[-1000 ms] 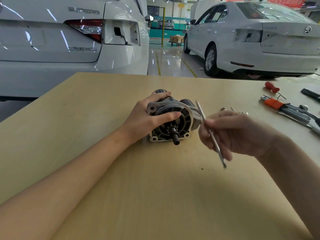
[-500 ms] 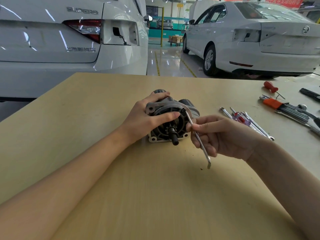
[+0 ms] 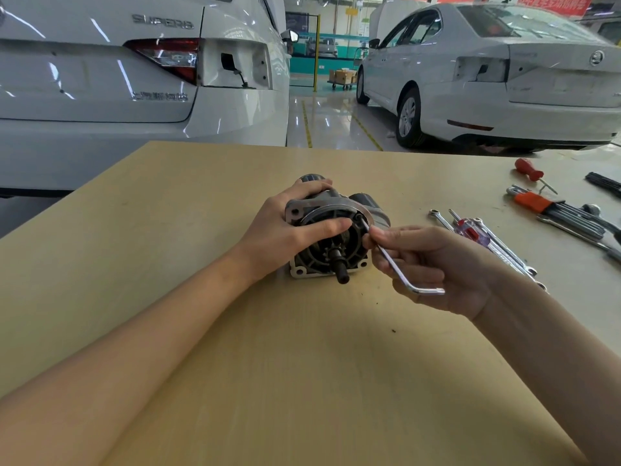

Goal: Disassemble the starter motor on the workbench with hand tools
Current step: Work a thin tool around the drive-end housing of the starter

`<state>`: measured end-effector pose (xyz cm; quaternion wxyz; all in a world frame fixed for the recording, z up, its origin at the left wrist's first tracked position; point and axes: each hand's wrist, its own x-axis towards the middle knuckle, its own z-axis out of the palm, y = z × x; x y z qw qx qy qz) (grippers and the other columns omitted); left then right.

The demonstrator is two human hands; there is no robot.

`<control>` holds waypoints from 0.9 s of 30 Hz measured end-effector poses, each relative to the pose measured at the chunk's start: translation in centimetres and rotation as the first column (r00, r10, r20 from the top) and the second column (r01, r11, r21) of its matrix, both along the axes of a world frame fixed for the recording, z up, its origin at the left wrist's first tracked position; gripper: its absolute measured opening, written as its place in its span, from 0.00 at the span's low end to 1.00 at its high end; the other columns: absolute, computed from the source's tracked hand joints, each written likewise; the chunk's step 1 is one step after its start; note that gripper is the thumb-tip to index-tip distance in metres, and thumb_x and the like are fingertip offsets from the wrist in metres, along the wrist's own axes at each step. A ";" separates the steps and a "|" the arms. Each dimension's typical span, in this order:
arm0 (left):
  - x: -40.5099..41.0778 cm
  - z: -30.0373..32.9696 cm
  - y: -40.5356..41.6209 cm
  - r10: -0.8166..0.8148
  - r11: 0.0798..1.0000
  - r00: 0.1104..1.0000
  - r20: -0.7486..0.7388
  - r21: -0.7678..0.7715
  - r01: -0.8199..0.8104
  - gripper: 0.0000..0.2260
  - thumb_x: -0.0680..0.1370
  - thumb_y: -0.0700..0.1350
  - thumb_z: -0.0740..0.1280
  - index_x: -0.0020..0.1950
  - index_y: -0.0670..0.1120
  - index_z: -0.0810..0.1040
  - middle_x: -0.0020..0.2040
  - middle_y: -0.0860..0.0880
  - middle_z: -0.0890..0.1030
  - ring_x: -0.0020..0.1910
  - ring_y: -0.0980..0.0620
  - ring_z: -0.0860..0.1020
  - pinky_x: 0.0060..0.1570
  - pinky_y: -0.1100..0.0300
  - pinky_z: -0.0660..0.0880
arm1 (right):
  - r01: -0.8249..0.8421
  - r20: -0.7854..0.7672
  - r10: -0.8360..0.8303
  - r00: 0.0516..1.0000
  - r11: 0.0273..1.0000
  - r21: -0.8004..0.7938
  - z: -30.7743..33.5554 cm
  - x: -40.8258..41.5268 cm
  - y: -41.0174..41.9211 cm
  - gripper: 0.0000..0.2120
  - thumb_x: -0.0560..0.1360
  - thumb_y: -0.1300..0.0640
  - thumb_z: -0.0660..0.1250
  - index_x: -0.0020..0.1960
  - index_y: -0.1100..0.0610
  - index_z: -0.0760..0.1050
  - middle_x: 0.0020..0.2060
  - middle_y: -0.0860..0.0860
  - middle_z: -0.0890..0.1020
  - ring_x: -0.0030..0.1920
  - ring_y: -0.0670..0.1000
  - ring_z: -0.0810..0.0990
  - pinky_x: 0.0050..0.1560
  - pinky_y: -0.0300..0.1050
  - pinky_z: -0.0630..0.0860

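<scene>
The starter motor [image 3: 331, 253] lies on the wooden workbench [image 3: 268, 364], its open drive end and pinion shaft facing me. My left hand [image 3: 285, 230] grips the housing from the left, thumb across the front rim. My right hand [image 3: 433, 264] pinches a silver L-shaped hex key [image 3: 400, 267]. The key's long end sits in a screw at the upper right of the motor's front flange. Its short bent end points right, over my palm.
Loose spanners and a clear-handled screwdriver [image 3: 470, 232] lie right of the motor. Farther right are an orange hex key set [image 3: 551, 206] and a red screwdriver [image 3: 529, 171]. Two white cars [image 3: 134, 79] stand behind the bench. Small dark specks dot the wood.
My right hand brought the hex key from the air right of the motor up to the flange, and its tip now sits in the screw. The left hand kept its hold.
</scene>
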<state>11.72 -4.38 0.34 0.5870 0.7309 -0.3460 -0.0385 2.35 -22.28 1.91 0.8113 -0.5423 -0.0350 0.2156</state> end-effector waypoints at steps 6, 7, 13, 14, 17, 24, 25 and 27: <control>0.1 -0.1 0.0 -0.003 1.000 1.000 0.009 -0.001 0.003 0.30 0.65 0.53 0.72 0.65 0.44 0.76 0.59 0.51 0.80 0.55 0.61 0.78 0.54 0.70 0.73 | 0.095 -0.033 -0.095 0.995 0.995 -0.012 0.1 -0.2 0.9 0.09 0.69 0.54 0.72 0.34 0.58 0.79 0.23 0.52 0.76 0.15 0.42 0.68 0.14 0.31 0.64; 0.1 -0.1 0.0 -0.003 1.000 1.000 0.010 0.001 0.003 0.30 0.65 0.53 0.72 0.65 0.45 0.76 0.59 0.51 0.80 0.55 0.61 0.78 0.54 0.70 0.72 | 0.105 -0.048 -0.105 0.993 0.994 -0.008 0.2 -0.3 1.1 0.09 0.70 0.55 0.69 0.33 0.57 0.80 0.24 0.52 0.77 0.16 0.42 0.69 0.15 0.31 0.65; 0.1 -0.1 0.0 -0.003 1.000 1.000 0.001 -0.001 0.003 0.28 0.64 0.53 0.72 0.63 0.47 0.76 0.58 0.51 0.80 0.54 0.62 0.78 0.52 0.72 0.71 | 0.114 -0.145 -0.106 0.984 0.992 0.052 1.0 -0.6 1.4 0.07 0.70 0.57 0.66 0.43 0.61 0.79 0.25 0.54 0.78 0.17 0.43 0.72 0.16 0.33 0.70; 0.0 -0.1 0.0 -0.001 1.000 1.000 0.001 -0.002 0.001 0.26 0.64 0.53 0.72 0.62 0.48 0.77 0.58 0.50 0.80 0.53 0.62 0.79 0.52 0.72 0.71 | 0.108 -0.141 -0.100 0.985 0.993 0.048 1.2 -0.7 1.3 0.09 0.70 0.58 0.66 0.45 0.63 0.80 0.26 0.54 0.79 0.18 0.43 0.73 0.17 0.34 0.71; 0.0 -0.1 0.0 -0.001 1.000 1.000 0.003 -0.001 0.001 0.26 0.64 0.53 0.72 0.61 0.49 0.77 0.58 0.50 0.80 0.53 0.62 0.79 0.52 0.72 0.71 | 0.074 -0.116 -0.066 0.991 0.995 0.067 1.3 -0.9 0.8 0.12 0.69 0.64 0.63 0.48 0.66 0.82 0.30 0.55 0.80 0.22 0.44 0.75 0.22 0.34 0.74; 0.0 0.0 0.1 -0.004 1.000 1.000 0.023 0.015 0.004 0.27 0.64 0.54 0.72 0.62 0.48 0.76 0.58 0.50 0.80 0.54 0.60 0.78 0.54 0.71 0.72 | 0.137 -0.094 -0.134 0.987 0.990 0.028 1.1 -0.9 1.0 0.07 0.69 0.64 0.66 0.39 0.61 0.83 0.31 0.55 0.81 0.19 0.42 0.72 0.19 0.31 0.69; 0.0 0.0 0.0 -0.004 1.000 1.000 0.021 0.015 0.003 0.28 0.64 0.54 0.72 0.63 0.47 0.76 0.58 0.50 0.79 0.55 0.60 0.78 0.54 0.71 0.72 | 0.150 -0.092 -0.149 0.985 0.989 0.005 1.1 -0.9 1.1 0.06 0.68 0.63 0.67 0.37 0.60 0.83 0.30 0.54 0.81 0.18 0.42 0.71 0.18 0.31 0.69; 0.0 -0.1 0.0 -0.004 1.000 1.000 0.017 0.012 0.004 0.28 0.64 0.54 0.72 0.63 0.48 0.76 0.59 0.50 0.79 0.55 0.61 0.78 0.54 0.71 0.72 | 0.168 -0.084 -0.169 0.982 0.986 -0.021 1.1 -0.9 1.2 0.06 0.67 0.61 0.68 0.34 0.59 0.83 0.28 0.53 0.81 0.17 0.42 0.70 0.17 0.30 0.68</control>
